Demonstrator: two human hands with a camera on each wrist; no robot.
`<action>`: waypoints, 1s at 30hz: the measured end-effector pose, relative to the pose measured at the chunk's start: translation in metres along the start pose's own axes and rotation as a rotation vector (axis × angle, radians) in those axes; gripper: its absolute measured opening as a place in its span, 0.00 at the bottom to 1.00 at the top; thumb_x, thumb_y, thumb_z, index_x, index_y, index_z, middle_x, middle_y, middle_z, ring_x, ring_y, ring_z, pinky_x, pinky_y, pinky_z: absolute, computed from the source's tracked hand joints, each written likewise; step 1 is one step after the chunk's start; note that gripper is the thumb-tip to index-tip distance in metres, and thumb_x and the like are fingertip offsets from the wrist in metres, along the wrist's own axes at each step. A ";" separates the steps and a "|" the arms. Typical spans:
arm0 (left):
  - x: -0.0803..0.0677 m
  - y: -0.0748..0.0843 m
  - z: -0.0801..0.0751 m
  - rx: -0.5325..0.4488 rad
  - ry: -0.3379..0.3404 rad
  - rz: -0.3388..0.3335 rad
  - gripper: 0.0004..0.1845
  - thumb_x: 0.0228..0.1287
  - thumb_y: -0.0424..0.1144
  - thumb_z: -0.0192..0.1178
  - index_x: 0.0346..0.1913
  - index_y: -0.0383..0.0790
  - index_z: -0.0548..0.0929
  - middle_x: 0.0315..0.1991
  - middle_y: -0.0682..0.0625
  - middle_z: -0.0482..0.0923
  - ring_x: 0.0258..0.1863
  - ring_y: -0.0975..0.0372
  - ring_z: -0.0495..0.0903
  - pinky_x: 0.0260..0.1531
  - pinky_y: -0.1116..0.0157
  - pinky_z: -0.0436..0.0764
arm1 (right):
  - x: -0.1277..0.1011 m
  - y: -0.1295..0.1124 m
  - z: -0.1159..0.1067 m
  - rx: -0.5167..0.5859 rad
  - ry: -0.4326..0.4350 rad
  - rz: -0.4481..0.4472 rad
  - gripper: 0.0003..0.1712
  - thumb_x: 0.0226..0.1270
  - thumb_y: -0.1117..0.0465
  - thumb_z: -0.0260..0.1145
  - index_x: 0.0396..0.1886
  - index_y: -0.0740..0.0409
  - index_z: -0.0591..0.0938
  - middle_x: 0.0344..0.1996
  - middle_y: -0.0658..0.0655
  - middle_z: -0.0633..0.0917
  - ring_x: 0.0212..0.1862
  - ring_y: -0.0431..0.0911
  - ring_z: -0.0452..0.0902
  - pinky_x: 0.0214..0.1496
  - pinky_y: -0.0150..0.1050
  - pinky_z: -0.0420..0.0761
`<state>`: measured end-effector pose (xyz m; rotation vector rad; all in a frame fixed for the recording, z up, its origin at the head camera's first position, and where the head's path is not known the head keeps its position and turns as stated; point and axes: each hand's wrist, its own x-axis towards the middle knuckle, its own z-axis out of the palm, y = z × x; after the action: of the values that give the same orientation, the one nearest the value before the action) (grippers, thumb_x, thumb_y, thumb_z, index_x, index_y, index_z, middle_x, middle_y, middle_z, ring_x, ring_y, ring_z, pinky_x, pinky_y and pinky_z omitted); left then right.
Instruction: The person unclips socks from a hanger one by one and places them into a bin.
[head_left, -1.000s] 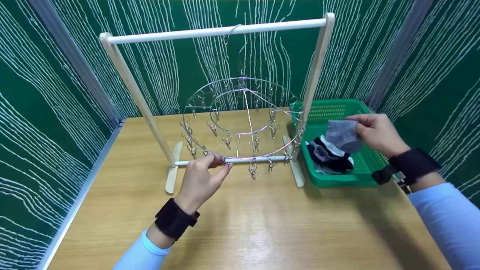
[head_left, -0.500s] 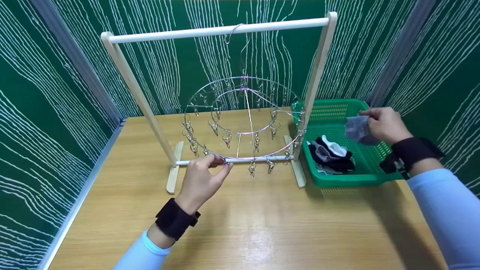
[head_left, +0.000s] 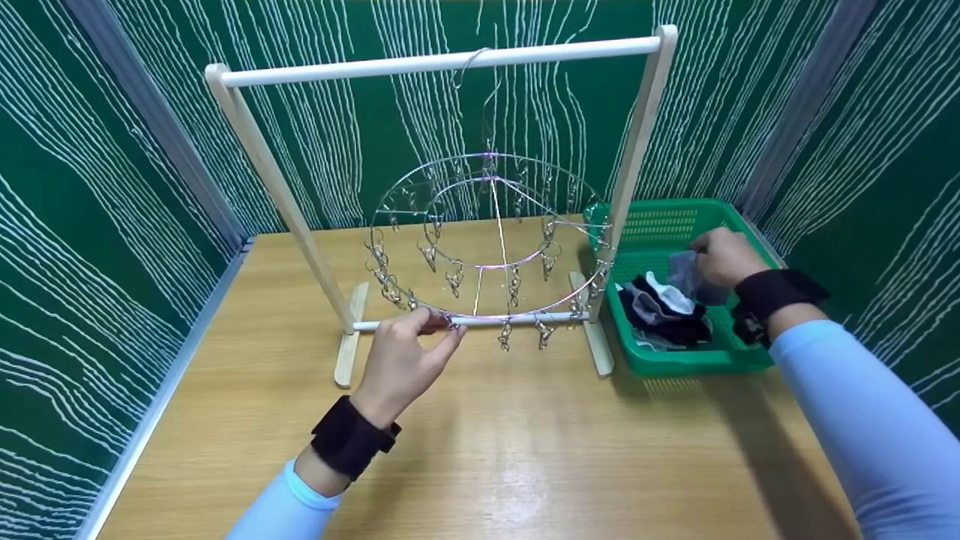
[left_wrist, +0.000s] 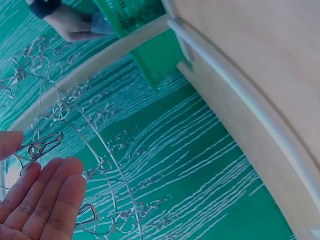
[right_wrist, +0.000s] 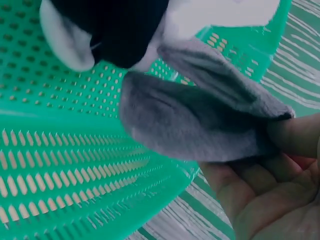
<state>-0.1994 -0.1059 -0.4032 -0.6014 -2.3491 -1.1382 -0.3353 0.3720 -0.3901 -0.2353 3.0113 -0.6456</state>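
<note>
A round metal clip hanger (head_left: 491, 267) hangs from a stand. At its near rim, my left hand (head_left: 401, 364) pinches a wire clip (left_wrist: 44, 145) between thumb and fingers; whether the clip's mouth is spread is unclear. Over the green basket (head_left: 675, 366), my right hand (head_left: 727, 259) grips a small grey sock (right_wrist: 175, 120) by one end. Two layers of the cloth gape apart in the right wrist view. Beside the sock, black, white and grey socks (head_left: 660, 313) lie heaped in the basket.
The wooden stand's white top bar (head_left: 442, 61) carries the hanger's hook. Several other clips (head_left: 506, 336) dangle from both rings. A right stand post (head_left: 641, 135) rises between the hanger and the basket. Green walls with white lines surround the wooden table (head_left: 465, 450).
My right hand moves right with the grey sock, then comes back left and lower over the basket. My left hand stays at the same clip.
</note>
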 end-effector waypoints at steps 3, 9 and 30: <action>0.000 0.001 0.000 0.004 -0.002 -0.010 0.06 0.67 0.33 0.76 0.38 0.34 0.89 0.38 0.42 0.93 0.39 0.48 0.93 0.46 0.53 0.93 | 0.006 -0.008 0.008 0.000 -0.039 -0.019 0.27 0.77 0.70 0.46 0.67 0.84 0.76 0.62 0.86 0.79 0.49 0.71 0.82 0.52 0.61 0.82; -0.001 0.001 0.000 0.010 -0.006 -0.014 0.06 0.67 0.34 0.76 0.38 0.34 0.89 0.38 0.42 0.94 0.39 0.51 0.93 0.47 0.53 0.93 | 0.017 -0.019 0.024 0.002 -0.195 -0.026 0.22 0.80 0.65 0.49 0.21 0.63 0.75 0.18 0.57 0.75 0.22 0.47 0.70 0.30 0.44 0.74; -0.004 -0.006 -0.004 0.014 -0.027 -0.030 0.09 0.68 0.36 0.76 0.42 0.34 0.88 0.42 0.40 0.93 0.45 0.48 0.93 0.52 0.52 0.92 | -0.002 -0.028 0.022 0.058 -0.229 -0.053 0.27 0.89 0.59 0.48 0.20 0.49 0.71 0.14 0.45 0.65 0.19 0.41 0.60 0.29 0.40 0.66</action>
<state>-0.1985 -0.1130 -0.4070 -0.5816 -2.3943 -1.1330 -0.3276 0.3378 -0.3983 -0.3607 2.7723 -0.6599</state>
